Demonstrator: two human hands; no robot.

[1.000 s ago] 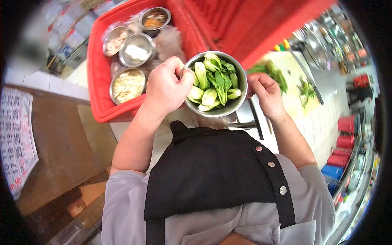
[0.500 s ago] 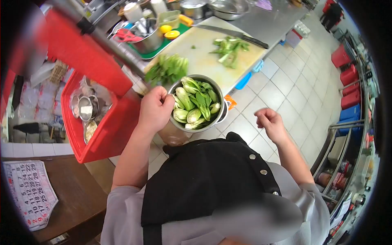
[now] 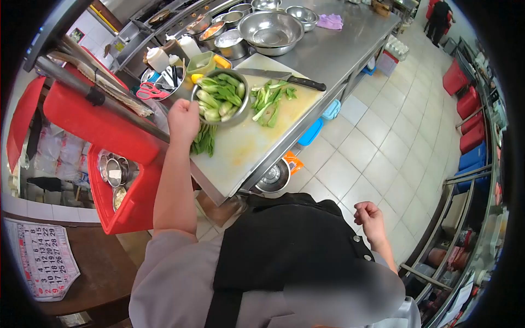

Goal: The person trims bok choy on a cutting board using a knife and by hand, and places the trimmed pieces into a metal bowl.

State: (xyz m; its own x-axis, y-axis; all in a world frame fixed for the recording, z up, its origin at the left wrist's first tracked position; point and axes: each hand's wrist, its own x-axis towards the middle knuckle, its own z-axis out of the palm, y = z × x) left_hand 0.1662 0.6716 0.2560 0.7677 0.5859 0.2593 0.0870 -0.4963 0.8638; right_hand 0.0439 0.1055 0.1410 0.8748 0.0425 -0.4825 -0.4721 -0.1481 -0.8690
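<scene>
A metal bowl (image 3: 244, 104) full of bok choy (image 3: 221, 94) is raised over the left part of the white cutting board (image 3: 232, 147). My left hand (image 3: 184, 119) grips its near left rim. Partly hidden beneath the bowl lies a bunch of leafy greens (image 3: 204, 140). Cut bok choy pieces (image 3: 270, 101) rest farther right on the board, and a knife (image 3: 303, 82) with a black handle lies along its far side. Over the tiled floor, my right hand (image 3: 370, 221) hangs with its fingers curled in and nothing visible in them.
Red scissors (image 3: 152, 91) and other utensils stand in a container behind the board. Large metal bowls (image 3: 270, 33) sit farther back on the steel counter (image 3: 350, 46). A red bin (image 3: 123, 202) is at left; a pot (image 3: 274, 177) is below the counter edge. Another person (image 3: 437, 22) stands far off.
My left hand has carried the bowl of bok choy forward and up, from near my body to above the board. My right hand has dropped slightly lower in view, still curled.
</scene>
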